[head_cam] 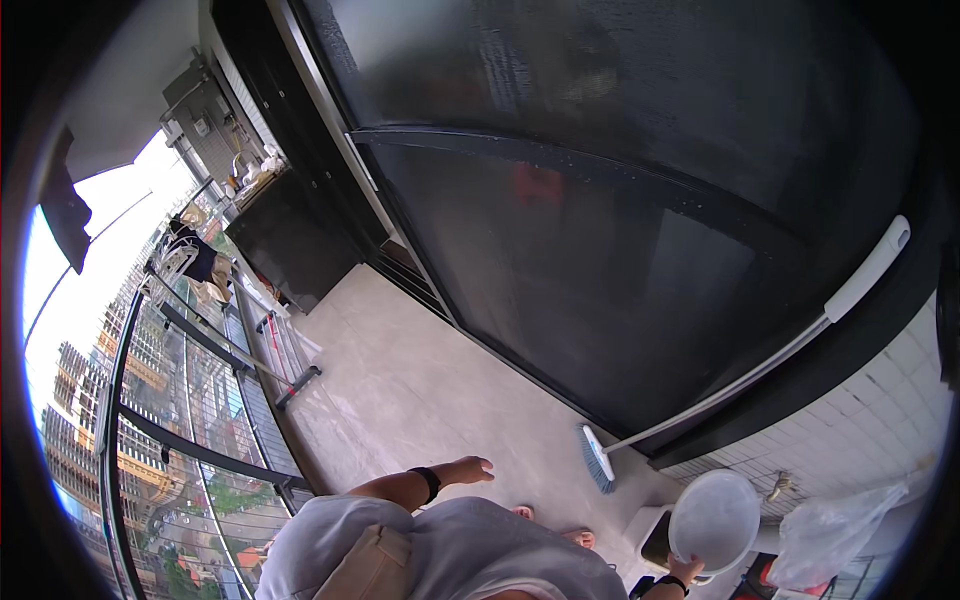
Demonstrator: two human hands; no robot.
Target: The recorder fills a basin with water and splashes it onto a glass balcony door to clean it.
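My right hand (687, 570) grips the near rim of a translucent white plastic basin (714, 522) at the lower right. The basin is above a light-coloured bin (645, 529) and partly hides it. My left hand (474, 470), with a black band at the wrist, hangs over the floor with nothing in it, fingers slightly bent and apart. Between the hands and farther up, a broom (598, 459) with blue-grey bristles stands on the floor, its long pole leaning along the dark door frame to a white grip.
A wet, dark glass sliding door (570, 262) borders the grey tiled floor (420, 390). A balcony railing (202, 450) and a drying rack (277, 375) line the left. Beside the basin are a wall tap (780, 486) and a clear plastic bag (832, 536).
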